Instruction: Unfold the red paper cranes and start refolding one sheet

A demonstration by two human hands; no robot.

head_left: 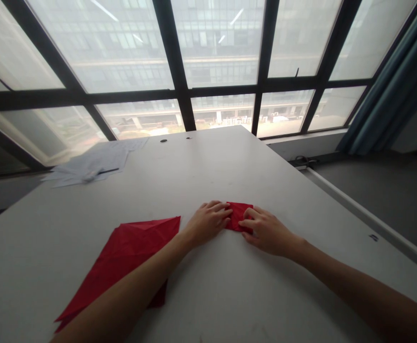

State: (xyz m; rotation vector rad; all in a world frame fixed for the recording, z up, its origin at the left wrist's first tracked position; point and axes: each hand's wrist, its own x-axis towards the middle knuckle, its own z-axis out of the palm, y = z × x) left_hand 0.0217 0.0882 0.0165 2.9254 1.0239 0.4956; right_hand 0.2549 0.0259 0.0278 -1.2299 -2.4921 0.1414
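Note:
A small folded piece of red paper (pixel 238 214) lies on the white table (pixel 230 162), pinned between both hands. My left hand (pixel 208 221) rests on its left edge with the fingers curled down onto it. My right hand (pixel 267 231) presses its right side, fingertips pinching the fold. A larger sheet of creased red paper (pixel 123 257) lies flat to the left, partly under my left forearm.
A stack of white papers (pixel 94 164) with a dark pen lies at the table's far left. Large windows (pixel 215 57) rise behind the table. A blue curtain (pixel 390 90) hangs at the right, and grey floor with a white strip runs beside the table's right edge.

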